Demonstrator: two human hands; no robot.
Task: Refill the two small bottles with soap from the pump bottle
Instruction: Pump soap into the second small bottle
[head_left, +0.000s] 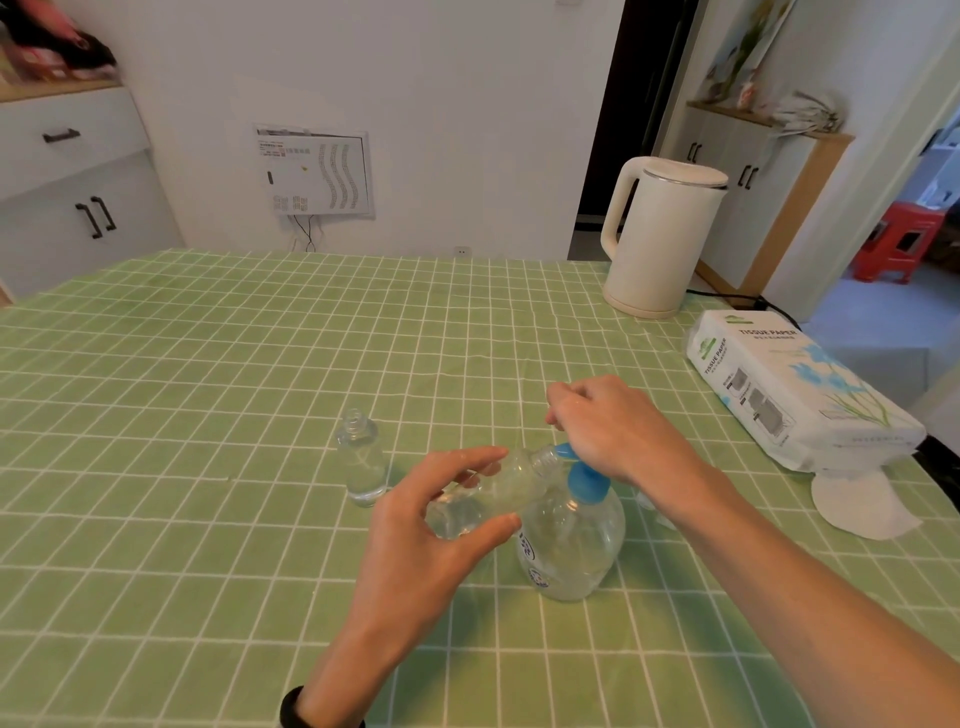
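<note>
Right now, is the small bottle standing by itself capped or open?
Open. The small bottle stands upright on the tablecloth with its threaded neck bare, no cap on it.

There are two small bottles (362, 460) (491, 496), one pump bottle (576, 545), one kettle (660, 234), one tissue pack (800, 395) and two hands (431, 535) (613, 426).

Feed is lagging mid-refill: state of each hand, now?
Left hand: grips the small clear bottle, tilted.
Right hand: on the blue pump head of the clear pump bottle; grip cannot be told.
</note>
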